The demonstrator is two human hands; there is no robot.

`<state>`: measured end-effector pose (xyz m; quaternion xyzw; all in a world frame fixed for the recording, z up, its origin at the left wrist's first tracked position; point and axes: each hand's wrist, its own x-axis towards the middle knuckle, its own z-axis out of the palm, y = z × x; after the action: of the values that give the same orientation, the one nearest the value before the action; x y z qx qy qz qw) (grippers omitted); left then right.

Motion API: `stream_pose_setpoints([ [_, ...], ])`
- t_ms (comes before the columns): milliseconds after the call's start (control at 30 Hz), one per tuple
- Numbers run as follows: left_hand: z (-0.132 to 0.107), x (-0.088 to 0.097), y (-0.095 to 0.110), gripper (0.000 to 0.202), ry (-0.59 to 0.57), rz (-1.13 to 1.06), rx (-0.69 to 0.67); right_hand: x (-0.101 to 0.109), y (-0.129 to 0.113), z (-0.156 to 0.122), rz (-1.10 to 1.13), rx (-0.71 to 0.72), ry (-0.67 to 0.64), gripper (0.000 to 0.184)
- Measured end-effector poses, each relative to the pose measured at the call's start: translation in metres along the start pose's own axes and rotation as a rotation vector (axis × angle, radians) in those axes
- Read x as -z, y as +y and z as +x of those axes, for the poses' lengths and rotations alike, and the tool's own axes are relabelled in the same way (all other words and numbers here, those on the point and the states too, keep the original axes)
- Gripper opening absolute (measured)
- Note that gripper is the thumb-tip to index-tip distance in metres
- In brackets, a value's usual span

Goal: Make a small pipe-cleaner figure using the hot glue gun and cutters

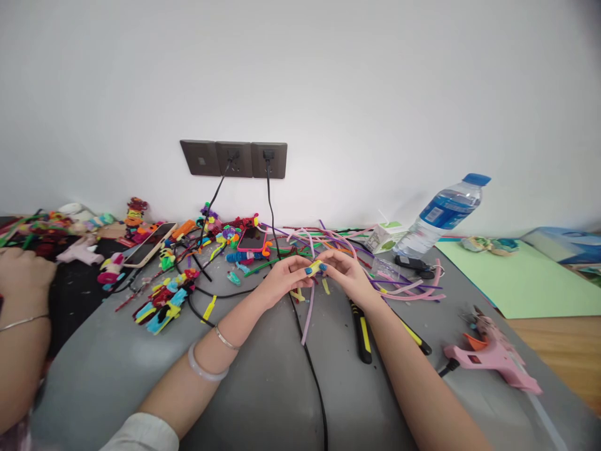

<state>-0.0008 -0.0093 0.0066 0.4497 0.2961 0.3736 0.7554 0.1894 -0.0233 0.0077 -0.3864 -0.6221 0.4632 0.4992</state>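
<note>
Between my fingertips is a short yellow pipe cleaner piece [314, 268], pinched from both sides above the grey table. My left hand [286, 279] is closed on its left end, thumb and index finger together. At the right end, my right hand [346, 275] grips it the same way. Beneath the hands lies a lilac pipe cleaner [308, 316], partly hidden by them. Small yellow scraps [325, 286] rest close by on the table. Behind the hands spreads a loose heap of pink, purple and green pipe cleaners [347, 241].
Black-and-yellow pliers [361, 332] lie by my right forearm. A pink glue gun [498, 363] rests at the right. A water bottle [441, 216] leans near the wall. Pipe cleaner figures [164, 300] stand left. A black cable [305, 351] crosses the table. A co-worker's arm [23, 326] is far left.
</note>
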Motion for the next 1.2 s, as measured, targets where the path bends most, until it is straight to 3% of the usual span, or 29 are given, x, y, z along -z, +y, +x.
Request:
stream_pose_setpoints([
  [367,0.004,0.004,-0.008,0.039,0.043,0.179,-0.132,-0.005,-0.004,0.000,-0.001,-0.011,-0.011,0.029],
  [767,0.005,0.005,-0.007,0.019,0.119,0.428,-0.267,-0.009,0.000,-0.001,0.032,-0.005,-0.034,0.026],
  [1200,0.000,-0.001,-0.006,0.014,0.144,0.503,-0.342,-0.011,0.000,0.000,0.022,0.013,0.002,0.026],
])
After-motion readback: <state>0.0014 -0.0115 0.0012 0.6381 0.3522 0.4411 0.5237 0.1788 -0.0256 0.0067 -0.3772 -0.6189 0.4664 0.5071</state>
